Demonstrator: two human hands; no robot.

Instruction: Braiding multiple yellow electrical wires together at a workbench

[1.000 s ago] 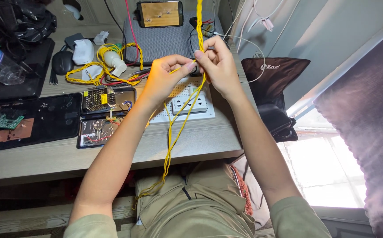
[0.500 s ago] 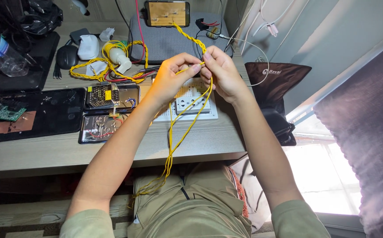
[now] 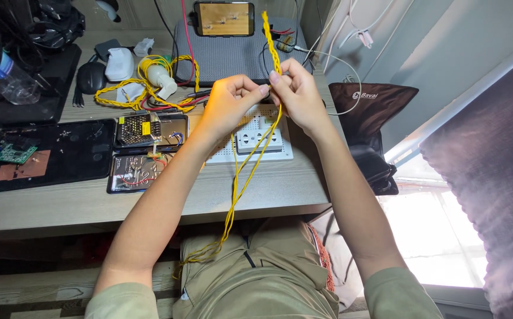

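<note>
A pair of yellow wires (image 3: 242, 183) runs from my lap up to my hands, where its upper part is twisted into a braid that rises toward the top of the view. My left hand (image 3: 227, 103) pinches the wires just left of the braid. My right hand (image 3: 295, 94) grips the twisted part right beside it, fingertips almost touching the left. Both hands hover above a white socket strip (image 3: 259, 142) lying on a white perforated board on the desk (image 3: 61, 207).
A coil of yellow twisted wire (image 3: 132, 94) with a white bulb holder lies at the back. Circuit boards on black trays (image 3: 144, 147) sit left of my arms. A phone (image 3: 224, 18) leans on a grey box. A black bag (image 3: 368, 100) hangs off the right edge.
The braided end now points up again after sagging toward the phone half a second ago. My hands stay together at the same spot above the socket strip.
</note>
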